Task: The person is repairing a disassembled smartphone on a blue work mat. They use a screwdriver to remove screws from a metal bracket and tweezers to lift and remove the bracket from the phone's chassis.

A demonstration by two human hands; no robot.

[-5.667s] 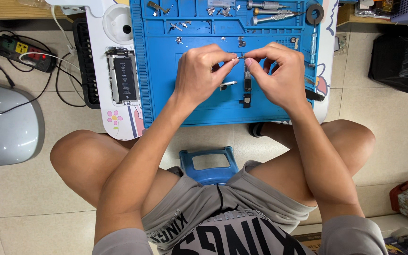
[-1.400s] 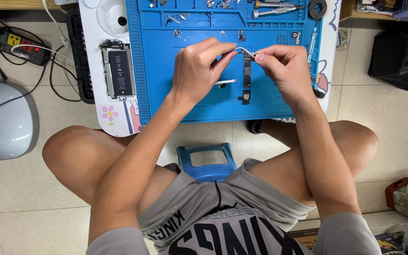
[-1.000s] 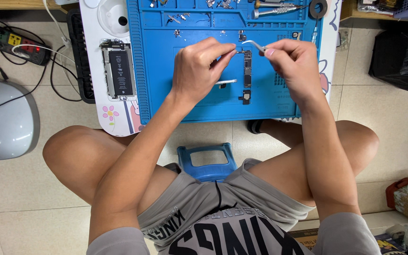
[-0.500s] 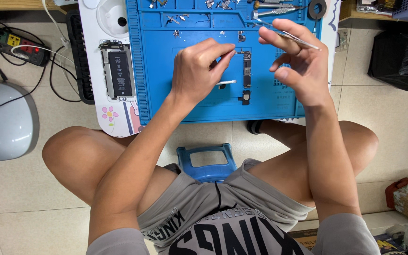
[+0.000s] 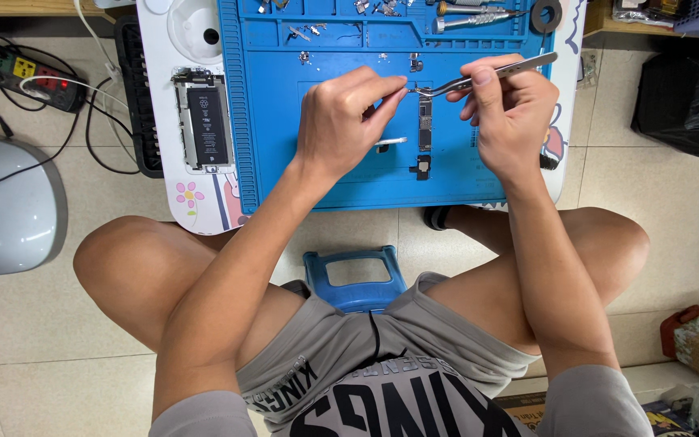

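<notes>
Right hand (image 5: 507, 109) grips curved steel tweezers (image 5: 487, 77), tips just above the narrow circuit board (image 5: 425, 129) lying on the blue mat (image 5: 285, 162); left hand (image 5: 341, 121), fingers pinched closed beside those tips, steadies at the board's top end. Judged step: fine picking at the board's upper edge, and the next move calls for a steady, light tweezer touch.

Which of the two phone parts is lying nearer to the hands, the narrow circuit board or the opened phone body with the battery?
The narrow circuit board. It lies on the blue mat between the left hand and right hand; the opened phone body rests left of the mat.
</notes>
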